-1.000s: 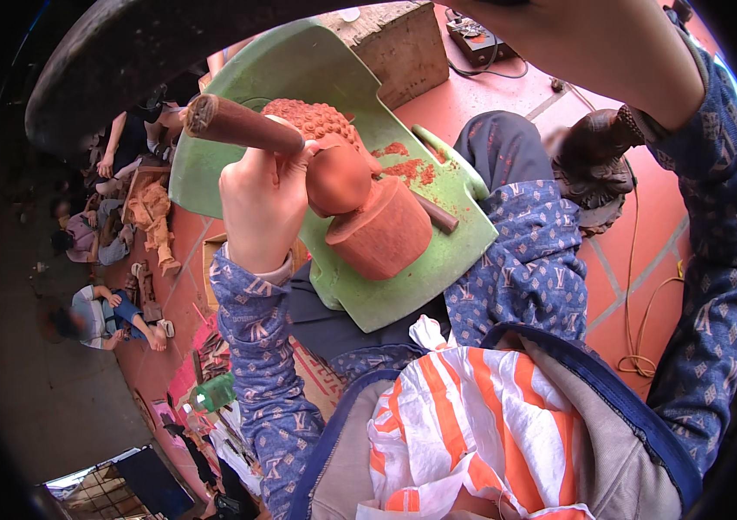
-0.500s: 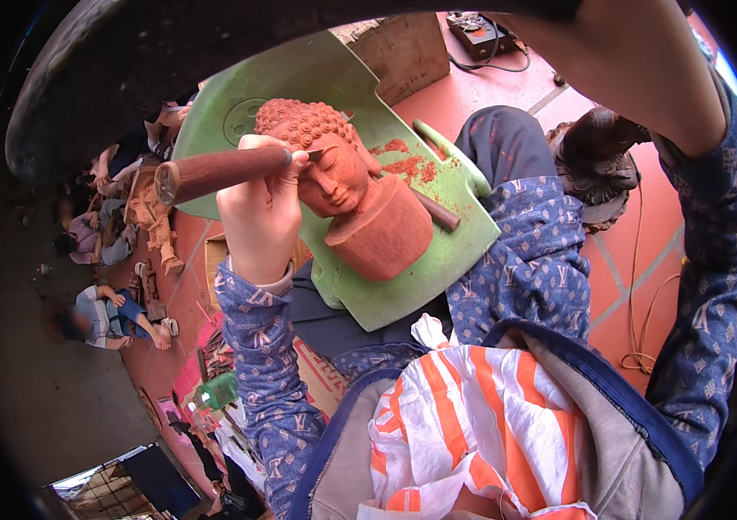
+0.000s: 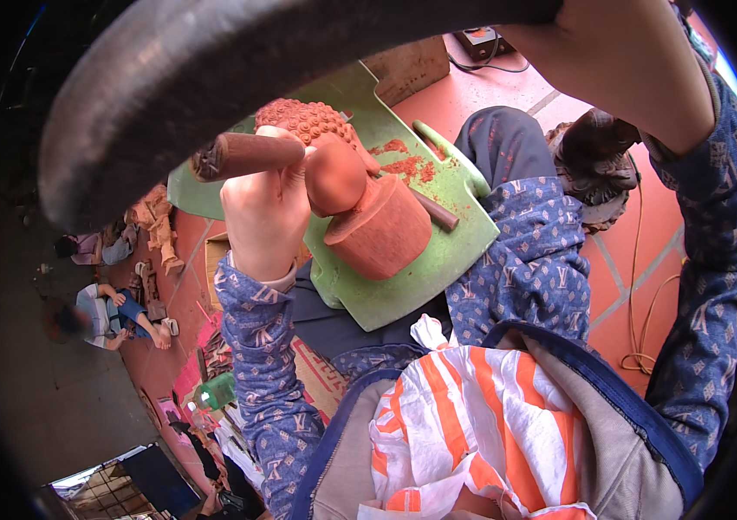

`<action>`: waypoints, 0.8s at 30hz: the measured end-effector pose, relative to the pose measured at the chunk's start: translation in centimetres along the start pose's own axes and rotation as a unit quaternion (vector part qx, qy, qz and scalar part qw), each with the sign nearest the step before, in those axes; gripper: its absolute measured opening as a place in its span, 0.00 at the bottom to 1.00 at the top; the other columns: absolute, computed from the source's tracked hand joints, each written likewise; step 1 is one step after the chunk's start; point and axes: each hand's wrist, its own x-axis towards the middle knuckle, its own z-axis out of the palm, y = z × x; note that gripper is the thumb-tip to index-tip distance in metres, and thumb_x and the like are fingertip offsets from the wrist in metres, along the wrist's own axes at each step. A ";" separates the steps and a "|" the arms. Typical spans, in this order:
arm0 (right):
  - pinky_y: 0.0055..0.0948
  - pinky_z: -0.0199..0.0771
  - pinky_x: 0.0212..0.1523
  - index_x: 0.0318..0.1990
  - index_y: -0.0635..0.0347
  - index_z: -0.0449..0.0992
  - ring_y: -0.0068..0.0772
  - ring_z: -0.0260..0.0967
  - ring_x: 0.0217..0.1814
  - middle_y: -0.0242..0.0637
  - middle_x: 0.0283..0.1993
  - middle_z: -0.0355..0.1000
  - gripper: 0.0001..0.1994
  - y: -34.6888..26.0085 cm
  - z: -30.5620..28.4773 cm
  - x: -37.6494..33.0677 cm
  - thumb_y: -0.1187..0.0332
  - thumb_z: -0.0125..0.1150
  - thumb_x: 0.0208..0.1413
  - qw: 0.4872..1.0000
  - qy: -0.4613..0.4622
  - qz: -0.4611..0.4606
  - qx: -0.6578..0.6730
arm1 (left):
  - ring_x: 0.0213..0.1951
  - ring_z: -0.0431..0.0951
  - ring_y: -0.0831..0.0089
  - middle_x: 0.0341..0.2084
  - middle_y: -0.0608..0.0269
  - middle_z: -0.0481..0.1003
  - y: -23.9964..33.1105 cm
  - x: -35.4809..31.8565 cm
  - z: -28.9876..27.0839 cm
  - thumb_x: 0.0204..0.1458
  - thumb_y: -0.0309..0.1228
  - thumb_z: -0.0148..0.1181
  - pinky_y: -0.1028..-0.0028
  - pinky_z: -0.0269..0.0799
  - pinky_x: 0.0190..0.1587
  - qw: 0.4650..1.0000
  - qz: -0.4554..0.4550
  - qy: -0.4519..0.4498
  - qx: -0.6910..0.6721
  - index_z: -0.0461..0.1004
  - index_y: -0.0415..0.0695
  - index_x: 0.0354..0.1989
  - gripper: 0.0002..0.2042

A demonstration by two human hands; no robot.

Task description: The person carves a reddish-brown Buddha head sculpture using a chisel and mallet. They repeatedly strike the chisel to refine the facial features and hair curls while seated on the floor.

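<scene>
The green plastic seat (image 3: 472, 206) bears the work. A dark, club-like mallet (image 3: 238, 69) arcs above it from 1 o'clock to 9; the right hand (image 3: 563, 39) grasps its near end, fingers mostly cut off by the frame. The red-brown carved bust (image 3: 368, 212) rests tilted on the seat, head toward 11 o'clock. It lies at 3 o'clock from the left hand (image 3: 266, 208), the nearer one, which is clenched round the wooden-handled tool (image 3: 256, 156). That tool's long axis runs 9 to 3 o'clock, butt outward, working end toward the bust's head; tip contact and butt-to-mallet gap cannot be determined. A brown rod (image 3: 438, 212) lies at the bust's 3 o'clock; red shavings (image 3: 401, 165) at 1.
</scene>
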 end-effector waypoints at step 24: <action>0.36 0.69 0.41 0.50 0.60 0.67 0.51 0.68 0.41 0.49 0.38 0.69 0.22 1.3 0.1 -1.4 0.80 0.55 0.42 0.994 -0.021 0.101 0.031 | 0.27 0.74 0.82 0.22 0.64 0.72 -0.1 0.4 -1.3 0.53 0.23 0.58 0.80 0.70 0.30 0.994 -0.084 -0.067 0.005 0.68 0.37 0.33 0.04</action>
